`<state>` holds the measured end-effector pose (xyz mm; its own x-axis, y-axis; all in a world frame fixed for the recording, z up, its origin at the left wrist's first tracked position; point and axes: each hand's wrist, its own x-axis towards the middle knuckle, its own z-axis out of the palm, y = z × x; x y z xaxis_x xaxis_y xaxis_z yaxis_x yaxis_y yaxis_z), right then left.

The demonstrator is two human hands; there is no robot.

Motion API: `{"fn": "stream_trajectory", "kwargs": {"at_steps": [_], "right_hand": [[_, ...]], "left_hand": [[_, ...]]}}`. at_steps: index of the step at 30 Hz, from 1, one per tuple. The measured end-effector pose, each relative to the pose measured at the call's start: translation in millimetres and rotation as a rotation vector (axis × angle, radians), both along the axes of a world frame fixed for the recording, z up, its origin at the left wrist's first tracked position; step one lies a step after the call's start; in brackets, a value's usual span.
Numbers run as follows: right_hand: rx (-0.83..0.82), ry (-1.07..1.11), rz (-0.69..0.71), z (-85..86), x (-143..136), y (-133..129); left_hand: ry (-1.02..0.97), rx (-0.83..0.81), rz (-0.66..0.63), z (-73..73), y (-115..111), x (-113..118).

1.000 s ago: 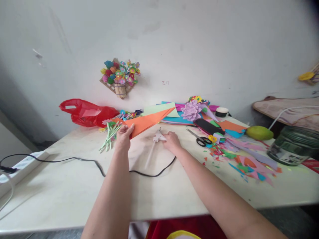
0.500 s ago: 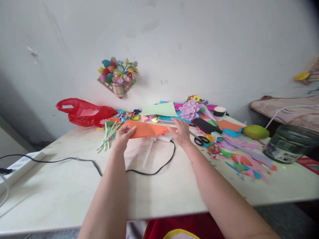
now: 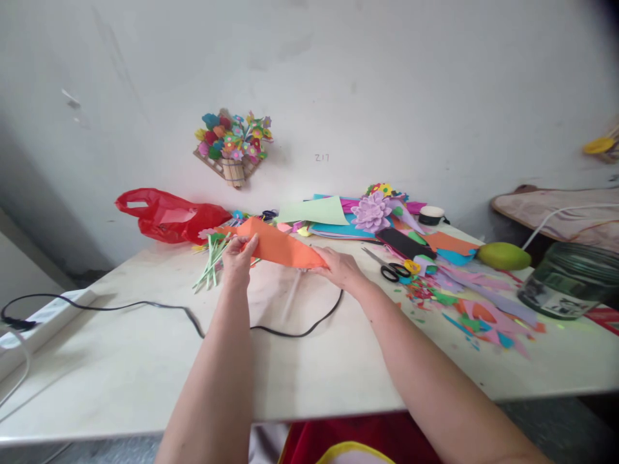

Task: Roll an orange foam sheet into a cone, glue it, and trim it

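Note:
An orange sheet [image 3: 285,246] is stretched between my two hands above the middle of the table. Its left end is pinched between the thumb and fingers of my left hand [image 3: 238,256]. My right hand [image 3: 339,265] grips the lower right corner, fingers closed on it. Beneath the sheet, a glue gun's pale stand [image 3: 292,295] shows, with the gun mostly hidden. Pale green strips [image 3: 211,264] lie just left of my left hand. Black-handled scissors [image 3: 391,267] rest to the right of my right hand.
A red plastic bag [image 3: 171,216], stacked coloured sheets [image 3: 329,229] and a purple flower [image 3: 371,211] sit along the wall. Paper scraps [image 3: 488,319], a green fruit [image 3: 503,256] and a glass jar [image 3: 565,280] are at the right. A black cable [image 3: 300,335] crosses the table.
My right hand has closed on the right end of the orange sheet, where its fingers were spread before. The sheet now bulges upward at the left and tilts, showing more of its surface.

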<state>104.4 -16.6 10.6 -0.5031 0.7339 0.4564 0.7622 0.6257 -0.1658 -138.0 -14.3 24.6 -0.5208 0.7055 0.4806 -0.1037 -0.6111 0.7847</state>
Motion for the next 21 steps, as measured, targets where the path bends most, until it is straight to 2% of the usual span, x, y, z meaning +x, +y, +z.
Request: {"fn": "stream_trajectory", "kwargs": {"at_steps": [6,13,18,21], "right_hand": [[-0.037,-0.07,-0.017,0.4,-14,-8],[-0.009,-0.032,-0.019,-3.1,-19,-6],[-0.006,0.016,-0.005,-4.1,-18,-5],[-0.02,0.064,0.0,-3.9,-18,-6]], "left_hand": [[-0.06,0.032,0.058,-1.3,4,1],[-0.096,-0.034,0.051,-2.9,3,-3],[-0.092,-0.08,0.129,-5.0,5,-6],[-0.036,-0.03,0.2,-3.9,5,-3]]}}
